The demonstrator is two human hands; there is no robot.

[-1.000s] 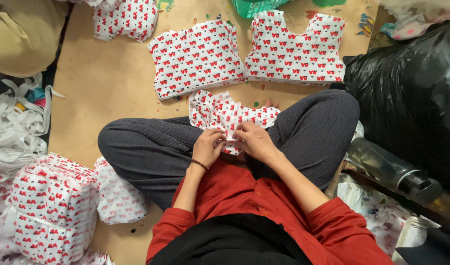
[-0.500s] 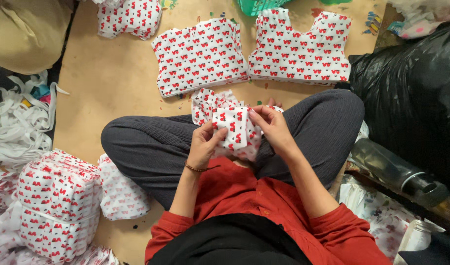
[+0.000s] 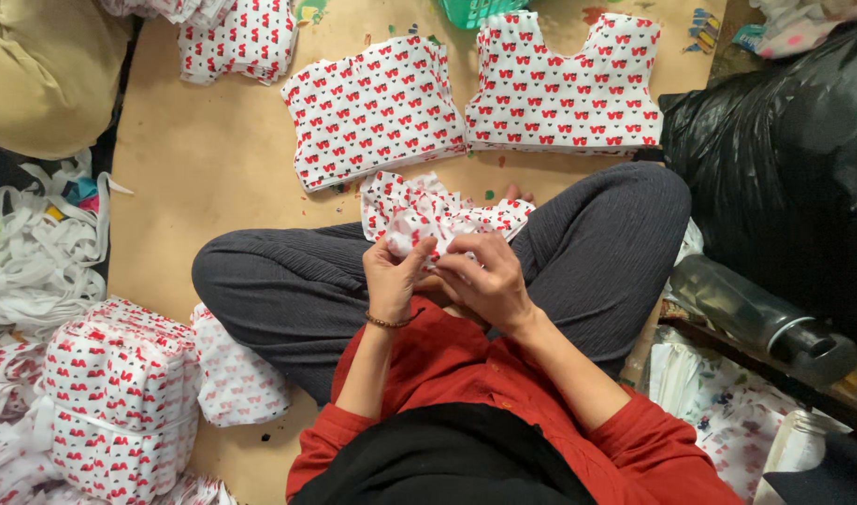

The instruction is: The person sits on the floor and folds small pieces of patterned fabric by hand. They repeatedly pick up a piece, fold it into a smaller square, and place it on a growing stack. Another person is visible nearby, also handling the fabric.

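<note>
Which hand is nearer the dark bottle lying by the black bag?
The right hand. It grips the printed fabric piece on the bottle's side of the lap; the left hand holds the same piece farther away.

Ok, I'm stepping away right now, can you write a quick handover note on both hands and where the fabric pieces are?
Left hand and right hand: both pinch one crumpled red-and-white printed fabric piece over the lap, fingers closed on it.
On the floor ahead: two flat stacks of cut pieces, a rectangular one and a bodice-shaped one.
At the person's left: a tied bundle of the same print.
Done: two stacks laid flat. Left: the held piece is still crumpled, not on either stack.
</note>
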